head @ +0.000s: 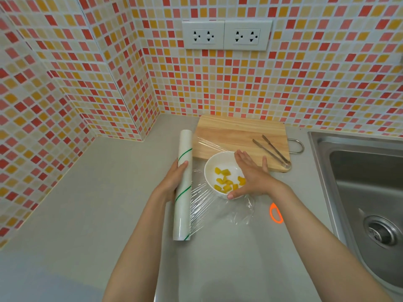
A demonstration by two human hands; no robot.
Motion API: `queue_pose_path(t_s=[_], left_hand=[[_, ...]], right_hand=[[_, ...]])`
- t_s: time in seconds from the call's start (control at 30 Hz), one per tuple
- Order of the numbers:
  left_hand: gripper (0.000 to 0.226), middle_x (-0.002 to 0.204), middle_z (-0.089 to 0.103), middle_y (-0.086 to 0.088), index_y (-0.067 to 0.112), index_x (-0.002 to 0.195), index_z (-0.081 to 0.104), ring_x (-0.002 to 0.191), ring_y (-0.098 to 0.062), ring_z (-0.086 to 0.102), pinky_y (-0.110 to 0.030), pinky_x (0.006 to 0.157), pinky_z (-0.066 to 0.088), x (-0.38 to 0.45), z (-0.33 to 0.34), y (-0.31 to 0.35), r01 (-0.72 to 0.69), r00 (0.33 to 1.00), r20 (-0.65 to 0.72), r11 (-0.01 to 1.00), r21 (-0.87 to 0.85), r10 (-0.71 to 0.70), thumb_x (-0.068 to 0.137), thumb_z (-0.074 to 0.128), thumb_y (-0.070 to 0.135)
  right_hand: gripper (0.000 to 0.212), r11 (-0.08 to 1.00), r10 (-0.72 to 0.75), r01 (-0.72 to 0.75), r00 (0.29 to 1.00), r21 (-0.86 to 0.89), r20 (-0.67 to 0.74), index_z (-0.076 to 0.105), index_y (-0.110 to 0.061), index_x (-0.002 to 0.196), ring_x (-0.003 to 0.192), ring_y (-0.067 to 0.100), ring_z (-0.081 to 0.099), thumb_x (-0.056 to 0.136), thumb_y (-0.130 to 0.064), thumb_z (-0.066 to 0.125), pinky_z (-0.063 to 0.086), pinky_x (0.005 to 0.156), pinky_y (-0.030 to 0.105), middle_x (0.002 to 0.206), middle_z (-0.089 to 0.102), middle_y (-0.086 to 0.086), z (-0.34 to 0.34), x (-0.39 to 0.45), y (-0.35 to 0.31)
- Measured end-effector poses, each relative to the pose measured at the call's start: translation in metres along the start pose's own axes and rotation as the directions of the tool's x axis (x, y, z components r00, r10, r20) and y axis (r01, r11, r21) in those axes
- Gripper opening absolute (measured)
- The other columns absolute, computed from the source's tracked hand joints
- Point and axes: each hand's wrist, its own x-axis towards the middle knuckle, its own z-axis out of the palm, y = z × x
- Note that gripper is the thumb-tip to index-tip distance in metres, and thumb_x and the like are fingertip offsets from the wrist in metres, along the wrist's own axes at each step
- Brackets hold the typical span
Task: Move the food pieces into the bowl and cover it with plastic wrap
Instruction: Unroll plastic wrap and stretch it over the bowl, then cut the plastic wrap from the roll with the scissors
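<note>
A white bowl (212, 168) stands on the grey counter, just in front of the wooden cutting board (235, 134). Several yellow food pieces (224, 182) lie inside it. My left hand (174, 179) grips the white plastic wrap roll (184, 186), which lies to the left of the bowl. A clear sheet of plastic wrap (200, 199) stretches from the roll across the bowl and crumples on the counter at the near right. My right hand (250, 175) lies flat, fingers spread, pressing the sheet on the bowl's right rim.
Metal tongs (272, 152) rest on the right part of the cutting board. An orange ring-shaped object (275, 213) lies on the counter right of the wrap. A steel sink (366, 192) fills the right side. Tiled walls close the back and left.
</note>
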Motion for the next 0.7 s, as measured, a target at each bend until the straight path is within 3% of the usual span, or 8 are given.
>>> queue_pose_path(t_s=[0.17, 0.27, 0.33, 0.4, 0.47, 0.53, 0.6, 0.7], left_hand=[[0.038, 0.096, 0.055, -0.002, 0.035, 0.131, 0.039, 0.076, -0.016, 0.052, -0.029, 0.066, 0.048, -0.005, 0.003, -0.003, -0.003, 1.0, 0.026, 0.999, -0.034, 0.004, 0.096, 0.033, 0.024], [0.041, 0.102, 0.056, -0.002, 0.037, 0.135, 0.036, 0.077, -0.016, 0.053, -0.029, 0.064, 0.047, -0.007, 0.005, -0.005, -0.004, 1.0, 0.012, 1.0, -0.016, 0.004, 0.096, 0.031, 0.025], [0.041, 0.102, 0.057, -0.001, 0.038, 0.134, 0.037, 0.077, -0.016, 0.053, -0.029, 0.064, 0.047, -0.006, 0.005, -0.006, -0.01, 1.0, 0.0, 1.0, -0.019, 0.01, 0.096, 0.031, 0.025], [0.038, 0.096, 0.057, 0.0, 0.038, 0.129, 0.041, 0.075, -0.016, 0.053, -0.029, 0.064, 0.048, -0.005, 0.005, -0.007, -0.02, 1.0, -0.007, 1.0, -0.024, 0.02, 0.096, 0.031, 0.024], [0.034, 0.092, 0.057, 0.0, 0.039, 0.124, 0.043, 0.073, -0.016, 0.054, -0.029, 0.062, 0.049, -0.004, 0.005, -0.007, -0.02, 1.0, -0.013, 0.999, -0.03, 0.02, 0.095, 0.032, 0.025], [0.032, 0.093, 0.058, 0.001, 0.04, 0.121, 0.044, 0.074, -0.016, 0.054, -0.03, 0.064, 0.049, -0.003, 0.005, -0.007, -0.02, 1.0, -0.011, 0.999, -0.03, 0.02, 0.095, 0.033, 0.025], [0.033, 0.093, 0.058, 0.001, 0.039, 0.122, 0.045, 0.076, -0.016, 0.054, -0.031, 0.067, 0.048, -0.002, 0.005, -0.008, -0.021, 1.0, -0.011, 0.999, -0.035, 0.021, 0.095, 0.033, 0.026], [0.037, 0.091, 0.058, -0.001, 0.031, 0.129, 0.046, 0.075, -0.017, 0.054, -0.031, 0.067, 0.047, -0.002, 0.004, -0.008, 0.012, 1.0, -0.022, 0.999, -0.045, -0.013, 0.095, 0.034, 0.027]], right_hand=[[0.135, 0.998, -0.037, 0.037, 0.999, 0.058, -0.015, -0.017, -0.025, 0.145, 0.14, 0.009, -0.026, 0.052, -0.069, 0.072, -0.026, 0.107, 0.056, 0.156, -0.021, -0.005, 0.0, -0.005, 0.002], [0.121, 0.972, 0.003, 0.028, 0.991, 0.232, -0.132, -0.011, -0.032, 0.146, 0.141, 0.008, -0.022, 0.061, -0.067, 0.067, -0.02, 0.112, 0.05, 0.156, -0.022, -0.005, 0.002, -0.017, 0.004], [0.098, 0.953, 0.132, -0.041, 0.948, 0.299, -0.291, 0.004, -0.029, 0.148, 0.145, 0.014, -0.003, 0.074, -0.06, 0.061, 0.002, 0.117, 0.049, 0.159, -0.003, -0.002, 0.005, -0.031, 0.01], [0.064, 0.947, 0.29, -0.193, 0.859, 0.257, -0.421, 0.032, -0.014, 0.139, 0.137, 0.031, 0.031, 0.087, -0.041, 0.055, 0.033, 0.105, 0.046, 0.146, 0.035, 0.012, 0.012, -0.047, 0.021], [0.034, 0.893, 0.45, -0.413, 0.818, 0.178, -0.358, 0.049, -0.005, 0.117, 0.112, 0.039, 0.051, 0.09, -0.025, 0.05, 0.043, 0.082, 0.041, 0.121, 0.053, 0.021, 0.02, -0.063, 0.03], [0.022, 0.838, 0.546, -0.533, 0.814, 0.117, -0.199, 0.051, -0.005, 0.105, 0.1, 0.039, 0.055, 0.088, -0.019, 0.048, 0.043, 0.074, 0.037, 0.11, 0.055, 0.02, 0.03, -0.077, 0.035], [0.024, 0.829, 0.559, -0.547, 0.816, 0.115, -0.146, 0.052, -0.006, 0.105, 0.098, 0.038, 0.055, 0.087, -0.021, 0.05, 0.044, 0.074, 0.037, 0.108, 0.054, 0.018, 0.038, -0.085, 0.038], [0.025, 0.836, 0.548, -0.541, 0.817, 0.089, -0.182, 0.052, -0.005, 0.105, 0.095, 0.037, 0.056, 0.086, -0.021, 0.053, 0.041, 0.069, 0.034, 0.104, 0.055, 0.018, 0.042, -0.092, 0.037]])
